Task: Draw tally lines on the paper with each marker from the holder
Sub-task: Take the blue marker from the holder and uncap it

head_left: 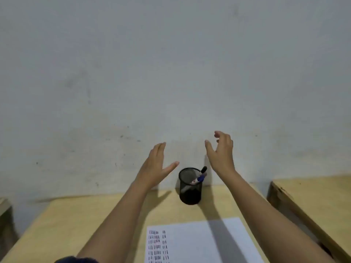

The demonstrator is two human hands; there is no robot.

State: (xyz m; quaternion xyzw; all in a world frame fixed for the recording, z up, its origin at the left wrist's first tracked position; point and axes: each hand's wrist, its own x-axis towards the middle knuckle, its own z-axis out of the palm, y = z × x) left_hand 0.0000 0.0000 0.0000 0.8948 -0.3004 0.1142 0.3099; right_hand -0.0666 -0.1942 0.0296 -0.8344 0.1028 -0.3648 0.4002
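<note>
A black mesh holder (190, 188) stands on the wooden table (79, 221) near the wall. Markers (201, 177) lean inside it, one with a black cap and one with a blue cap. A white paper (199, 242) lies on the table in front of the holder, with rows of dark tally lines at its left side. My left hand (156, 164) is raised to the left of the holder, fingers apart, holding nothing. My right hand (221, 150) is raised above and to the right of the holder, fingers apart, holding nothing. Neither hand touches the holder.
A grey wall (171, 73) rises right behind the table. A second wooden table (313, 202) stands to the right across a narrow gap. Another wooden edge (4, 207) shows at the far left.
</note>
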